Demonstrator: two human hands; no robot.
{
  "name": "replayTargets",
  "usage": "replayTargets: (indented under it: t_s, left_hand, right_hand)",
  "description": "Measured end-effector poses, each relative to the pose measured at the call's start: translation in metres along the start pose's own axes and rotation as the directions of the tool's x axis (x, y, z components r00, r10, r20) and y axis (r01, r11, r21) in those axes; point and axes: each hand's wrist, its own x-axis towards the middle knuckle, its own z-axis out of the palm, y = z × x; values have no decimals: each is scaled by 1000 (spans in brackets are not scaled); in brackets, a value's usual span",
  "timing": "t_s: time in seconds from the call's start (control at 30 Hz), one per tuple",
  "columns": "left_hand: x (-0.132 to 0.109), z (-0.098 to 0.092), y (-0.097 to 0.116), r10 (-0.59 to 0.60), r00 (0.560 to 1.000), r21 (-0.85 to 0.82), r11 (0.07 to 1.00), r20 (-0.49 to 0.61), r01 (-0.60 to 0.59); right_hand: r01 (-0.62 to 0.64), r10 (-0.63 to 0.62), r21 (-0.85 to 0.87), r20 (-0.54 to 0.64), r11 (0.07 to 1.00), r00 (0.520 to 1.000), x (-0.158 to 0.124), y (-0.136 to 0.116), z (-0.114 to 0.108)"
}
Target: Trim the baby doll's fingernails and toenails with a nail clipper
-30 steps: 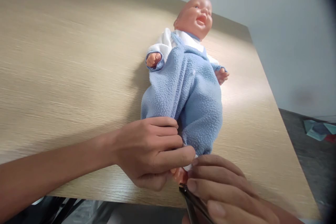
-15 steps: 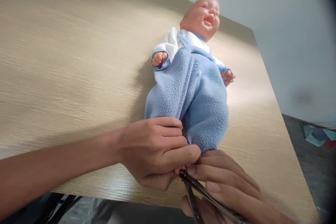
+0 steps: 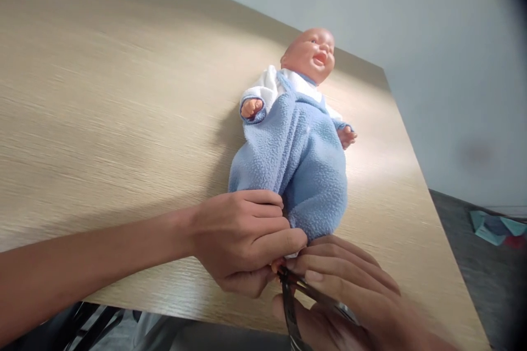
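Observation:
A baby doll (image 3: 294, 148) in blue fleece overalls and a white top lies on its back on the table, its head at the far end. My left hand (image 3: 242, 241) is closed around the doll's lower leg and foot. Small orange-pink toes (image 3: 278, 265) poke out beside my left thumb. In my right hand (image 3: 346, 290) is a dark metal nail clipper (image 3: 290, 307), its two arms spread apart and its tip at the toes. My right fingertips rest near the doll's other leg. Most of both doll feet is hidden by my hands.
The light wood table (image 3: 102, 120) runs beneath the doll, with its near edge just below my hands. Beyond its far edge stands a pale wall (image 3: 411, 22). A light blue and red item (image 3: 496, 227) lies on the dark floor at right. Black bars (image 3: 96, 326) show below the table.
The view has tilted, so the doll's head sits lower in the picture. The nail clipper's arms look a little wider apart. My left hand keeps its hold.

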Motion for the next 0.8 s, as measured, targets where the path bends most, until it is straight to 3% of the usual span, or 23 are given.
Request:
replayTargets:
  t_s: [0.1, 0.23, 0.37, 0.6, 0.8]
  left_hand:
    - [0, 0, 0, -3, 1000, -21, 1000, 13, 4]
    - [0, -1, -1, -10, 1000, -55, 998, 17, 11]
    - [2, -1, -2, -16, 1000, -63, 998, 12, 16]
    - [3, -1, -3, 6, 989, -5, 1000, -149, -7]
    - [6, -5, -5, 26, 970, 72, 997, -241, -9]
  right_hand:
    - [-12, 13, 17, -30, 1000, 999, 0, -1, 1]
    - [-31, 29, -6, -200, 999, 979, 9, -4, 0]
    - [-77, 77, 4, -193, 997, 978, 16, -8, -1]
    - [-234, 261, 131, -271, 963, 926, 19, -1, 4]
    - [-164, 244, 263, -307, 951, 920, 14, 2, 16]
